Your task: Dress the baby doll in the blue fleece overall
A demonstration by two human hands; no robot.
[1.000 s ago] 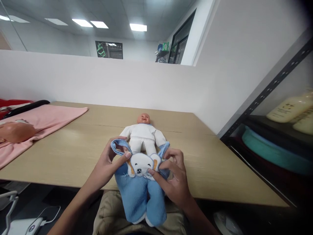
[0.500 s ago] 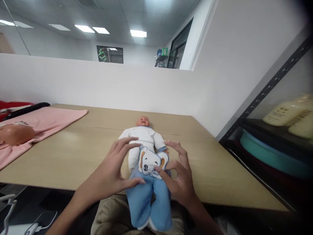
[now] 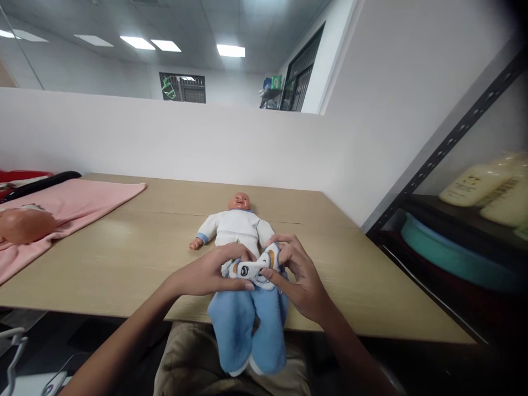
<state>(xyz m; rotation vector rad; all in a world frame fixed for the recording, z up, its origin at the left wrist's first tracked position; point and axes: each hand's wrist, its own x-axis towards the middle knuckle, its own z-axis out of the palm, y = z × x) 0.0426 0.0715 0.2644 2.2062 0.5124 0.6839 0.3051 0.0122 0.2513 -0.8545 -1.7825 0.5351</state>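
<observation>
A baby doll in a white top lies on its back on the wooden table, head pointing away from me. Blue fleece overalls cover its legs and hang over the table's near edge. A white animal-face bib patch sits at the doll's waist. My left hand is closed, pinching the left side of the bib. My right hand is closed on the bib's right side, fingers curled over its top edge.
A pink cloth with a second doll on it lies at the table's left. A black metal shelf at the right holds cream bottles and a teal basin. A white partition wall stands behind the table.
Both hands let go of the overalls' straps, opened over the doll, then closed again on the bib at its waist. The overalls now sit higher on the doll.
</observation>
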